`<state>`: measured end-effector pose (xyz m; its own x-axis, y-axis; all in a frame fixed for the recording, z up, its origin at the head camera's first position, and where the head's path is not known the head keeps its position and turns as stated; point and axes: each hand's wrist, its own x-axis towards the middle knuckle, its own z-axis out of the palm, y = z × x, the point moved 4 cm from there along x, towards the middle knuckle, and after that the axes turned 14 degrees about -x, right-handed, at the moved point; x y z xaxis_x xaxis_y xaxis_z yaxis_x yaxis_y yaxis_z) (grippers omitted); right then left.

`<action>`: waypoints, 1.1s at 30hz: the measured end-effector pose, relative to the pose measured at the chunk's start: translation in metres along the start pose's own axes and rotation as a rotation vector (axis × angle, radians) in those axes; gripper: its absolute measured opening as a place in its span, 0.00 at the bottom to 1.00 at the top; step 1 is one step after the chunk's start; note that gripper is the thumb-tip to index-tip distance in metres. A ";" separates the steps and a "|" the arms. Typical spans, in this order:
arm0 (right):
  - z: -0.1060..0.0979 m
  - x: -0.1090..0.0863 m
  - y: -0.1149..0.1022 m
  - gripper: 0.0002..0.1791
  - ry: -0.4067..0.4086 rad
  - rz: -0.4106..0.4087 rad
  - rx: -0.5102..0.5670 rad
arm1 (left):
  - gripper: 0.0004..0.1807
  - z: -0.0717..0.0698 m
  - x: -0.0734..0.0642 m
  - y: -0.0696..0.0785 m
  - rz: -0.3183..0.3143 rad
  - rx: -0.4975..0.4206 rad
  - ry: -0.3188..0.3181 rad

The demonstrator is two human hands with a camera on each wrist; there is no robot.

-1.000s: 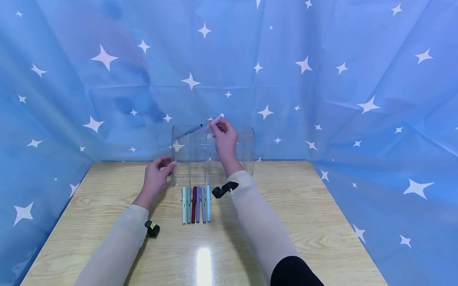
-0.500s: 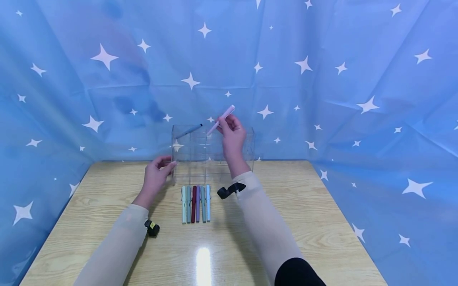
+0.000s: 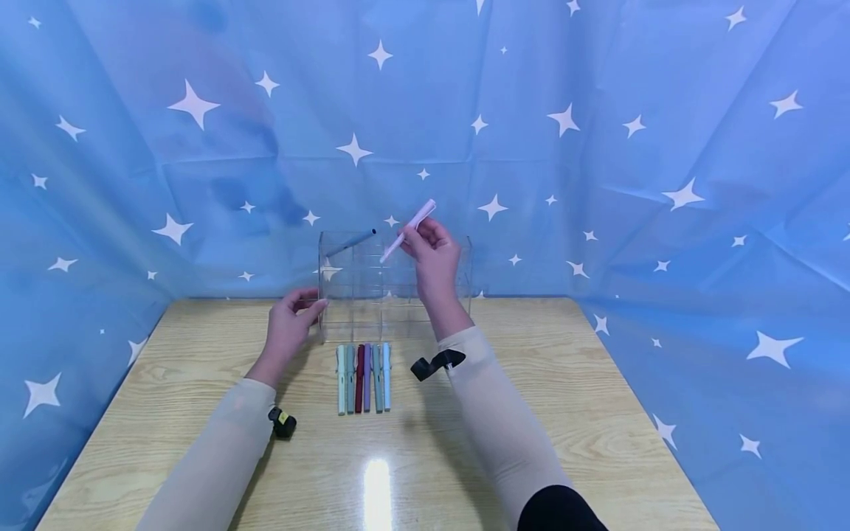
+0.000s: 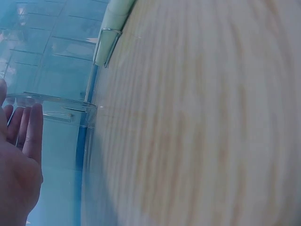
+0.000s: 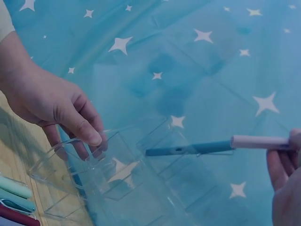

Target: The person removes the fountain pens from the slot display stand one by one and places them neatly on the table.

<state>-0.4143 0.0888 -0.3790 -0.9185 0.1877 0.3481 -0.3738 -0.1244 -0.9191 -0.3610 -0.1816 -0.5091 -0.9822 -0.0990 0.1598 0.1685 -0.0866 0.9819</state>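
Note:
A clear plastic organizer (image 3: 403,304) with compartments stands at the back of the table. My left hand (image 3: 292,317) grips its left side, thumb at the front edge and straight fingers along the outer wall (image 4: 51,101). Over its upper middle, my right hand (image 3: 437,258) pinches a pale pink pen (image 3: 418,220), tilted with its lower end pointing down and left. A blue pen (image 3: 352,242) leans in the organizer's top left compartment, its dark end sticking out to the upper right. In the right wrist view the pink pen (image 5: 258,141) overlaps that blue end.
Several pens lie side by side in front of the organizer, among them a mint one (image 3: 341,380), a dark red one (image 3: 359,378) and a light blue one (image 3: 387,377). A blue star-patterned curtain (image 3: 531,162) hangs right behind the wooden table (image 3: 544,383).
My right hand has moved right and a little toward me with the pink pen, which now tilts more steeply. The left hand, organizer and other pens have stayed put.

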 end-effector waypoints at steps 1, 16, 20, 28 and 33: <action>-0.001 -0.002 -0.001 0.15 -0.006 0.006 -0.002 | 0.24 0.002 -0.003 0.007 -0.006 0.003 -0.003; -0.023 -0.023 0.000 0.13 -0.165 0.041 -0.131 | 0.26 -0.006 0.008 -0.017 0.011 -0.015 0.023; -0.027 -0.027 0.001 0.14 -0.190 0.042 -0.144 | 0.26 -0.005 0.007 -0.016 -0.004 -0.016 0.018; -0.035 -0.036 0.003 0.12 -0.227 0.072 -0.164 | 0.24 0.001 0.000 -0.001 -0.035 -0.014 0.007; -0.042 -0.042 0.007 0.12 -0.279 0.079 -0.207 | 0.25 -0.001 0.004 -0.010 -0.012 -0.012 0.013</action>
<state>-0.3731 0.1211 -0.4075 -0.9540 -0.0920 0.2854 -0.2926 0.0776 -0.9531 -0.3666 -0.1825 -0.5189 -0.9829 -0.1104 0.1471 0.1582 -0.1002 0.9823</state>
